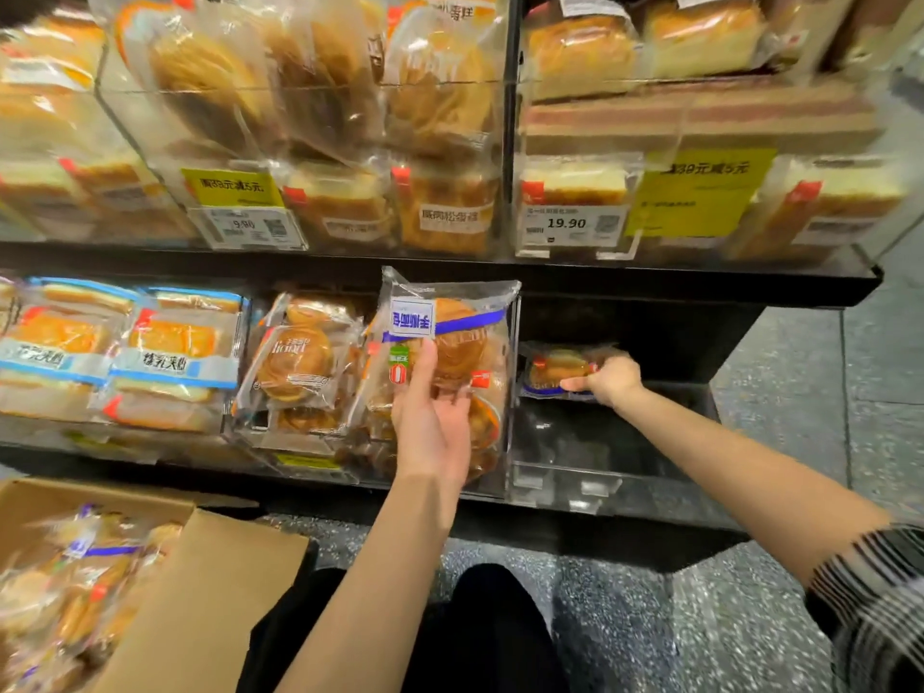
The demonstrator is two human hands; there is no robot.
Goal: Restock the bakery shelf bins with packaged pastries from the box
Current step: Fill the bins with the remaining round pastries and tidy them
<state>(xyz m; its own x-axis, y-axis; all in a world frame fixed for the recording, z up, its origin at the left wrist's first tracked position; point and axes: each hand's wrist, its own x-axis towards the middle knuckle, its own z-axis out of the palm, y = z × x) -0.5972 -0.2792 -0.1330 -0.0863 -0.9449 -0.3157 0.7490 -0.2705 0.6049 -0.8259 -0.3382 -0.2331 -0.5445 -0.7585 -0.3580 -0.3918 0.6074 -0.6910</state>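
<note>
Two packs occupy us: our left hand [430, 422] grips an upright pastry pack [450, 342] before the shelf bins, while our right hand [607, 380] pinches another pack [555, 367] inside the rightmost bin [565, 485].

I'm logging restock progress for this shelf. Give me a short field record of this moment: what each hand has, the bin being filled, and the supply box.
left hand: holds a blue-striped pastry pack upright in front of the lower shelf
right hand: grips a small pastry pack at the back of the lower right bin
lower right bin: clear-fronted, shows only that one pack
neighbouring bins: left ones hold packaged pastries
cardboard box: open on the floor at lower left, still holds packs
price tag: above the right bin, reads 19.90
</note>
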